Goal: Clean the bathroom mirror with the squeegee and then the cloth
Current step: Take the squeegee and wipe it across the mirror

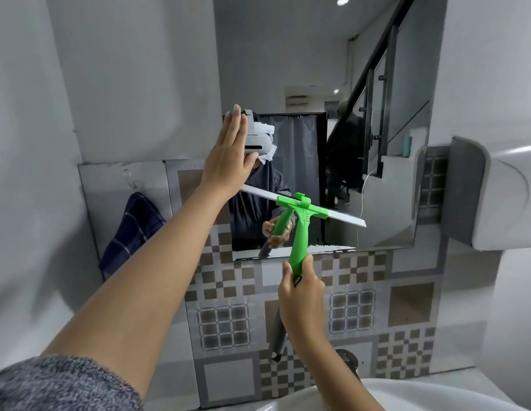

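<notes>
A dark blue checked cloth [130, 229] hangs from a hook on the wall, left of the mirror and well apart from both hands, so the wiping stage looks not yet begun. Next, the left hand [228, 152] is spread flat, fingers straight and together, palm laid against the left edge of the rectangular frameless wall mirror [391, 143], holding nothing. Further right, the green plastic squeegee with a white blade [299, 215] lies tilted across the lower glass, blade seemingly touching it. The right hand [302, 289] is closed round the lower end of its handle. Whether the upper glass is already cleared is hard to judge; by my reading the squeegee pass is midway.
</notes>
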